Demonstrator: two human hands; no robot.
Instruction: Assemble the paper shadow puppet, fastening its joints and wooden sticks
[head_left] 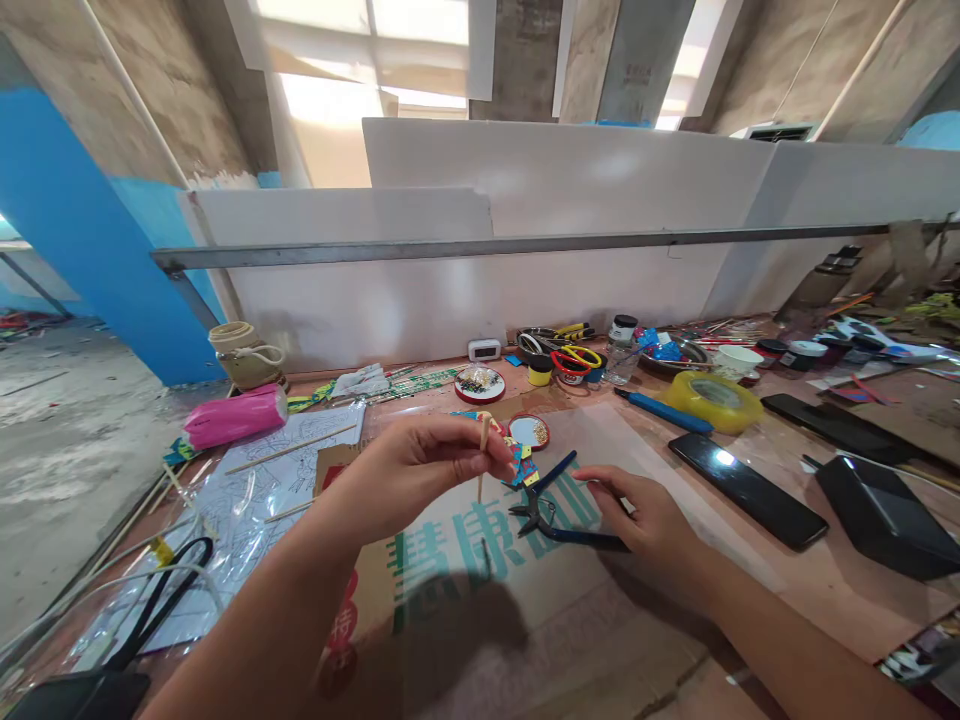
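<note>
My left hand is closed, pinching a thin wooden stick upright between thumb and fingers. A small piece patterned in blue, red and yellow shows just beyond those fingertips; whether it joins the stick, I cannot tell. My right hand is curled round one handle of blue-handled pliers. Their handles are spread and the jaws point left, over printed cardboard. Behind the hands lies a small dish of gold beads.
Farther back are a white dish of beads, a small clock and scissors. To the right lie a tape roll, a blue pen-like tool and a phone. Plastic-covered drawings and a mug are left.
</note>
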